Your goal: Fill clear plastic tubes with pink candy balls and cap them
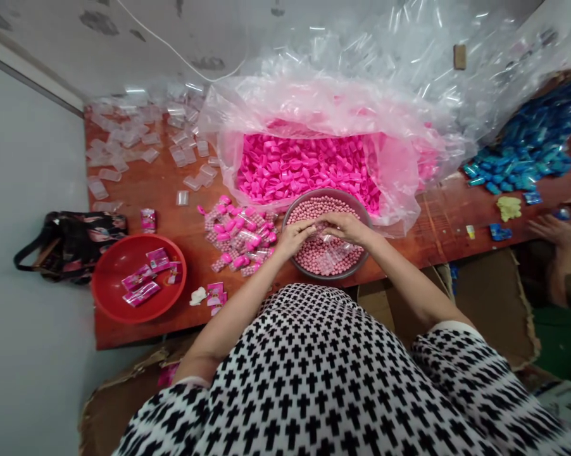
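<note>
Broadly, a reddish wooden table (440,231) carries an opened translucent bag (397,180), with a grey bowl (327,277) in front. Left of the bowl lies a heap of pink-capped containers (240,234). Above the bowl, the left hand (295,237) and right hand (346,228) meet, fingers loosely curled; whether they grip anything I can't tell. Pink beads (314,207) fill the bowl beneath.

Looks forward and down from the head, close above the wooden table (166,202), past a cross-patterned shirt (323,373) at six o'clock toward the wall (209,31) at twelve.
</note>
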Motion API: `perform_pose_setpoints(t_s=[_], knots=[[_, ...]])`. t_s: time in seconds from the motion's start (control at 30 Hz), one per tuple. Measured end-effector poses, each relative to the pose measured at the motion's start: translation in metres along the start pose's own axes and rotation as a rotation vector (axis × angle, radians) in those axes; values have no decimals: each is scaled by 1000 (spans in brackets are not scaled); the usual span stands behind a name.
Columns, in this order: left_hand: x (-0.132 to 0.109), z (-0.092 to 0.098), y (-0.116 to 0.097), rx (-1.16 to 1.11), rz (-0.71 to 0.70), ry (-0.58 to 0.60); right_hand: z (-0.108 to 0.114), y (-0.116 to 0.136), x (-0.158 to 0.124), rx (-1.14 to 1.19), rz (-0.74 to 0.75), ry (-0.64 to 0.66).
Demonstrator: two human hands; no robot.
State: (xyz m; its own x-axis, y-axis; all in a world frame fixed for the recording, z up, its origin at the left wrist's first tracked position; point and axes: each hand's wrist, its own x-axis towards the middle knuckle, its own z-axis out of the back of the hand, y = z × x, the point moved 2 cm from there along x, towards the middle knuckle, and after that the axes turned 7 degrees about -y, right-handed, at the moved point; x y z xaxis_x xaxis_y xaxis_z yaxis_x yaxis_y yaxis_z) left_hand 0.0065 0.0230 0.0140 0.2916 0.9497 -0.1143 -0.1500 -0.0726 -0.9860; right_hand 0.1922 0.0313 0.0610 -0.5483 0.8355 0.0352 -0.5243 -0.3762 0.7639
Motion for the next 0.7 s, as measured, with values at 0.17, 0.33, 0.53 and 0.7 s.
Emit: perform_pose_setpoints(t_s=[0.17,0.33,0.53,0.7], knots=[[-2,3,-2,102,-71,99,-19,0,-5,-94,4,99],[-2,1,6,195,-94,40,-34,-8,-14,3,-123,-16],[4,12,7,233,-72,-140,-24,-24,-26,21,-251,-139],[3,10,8,87,64,-139,31,-80,-30,-349,-682,-379]])
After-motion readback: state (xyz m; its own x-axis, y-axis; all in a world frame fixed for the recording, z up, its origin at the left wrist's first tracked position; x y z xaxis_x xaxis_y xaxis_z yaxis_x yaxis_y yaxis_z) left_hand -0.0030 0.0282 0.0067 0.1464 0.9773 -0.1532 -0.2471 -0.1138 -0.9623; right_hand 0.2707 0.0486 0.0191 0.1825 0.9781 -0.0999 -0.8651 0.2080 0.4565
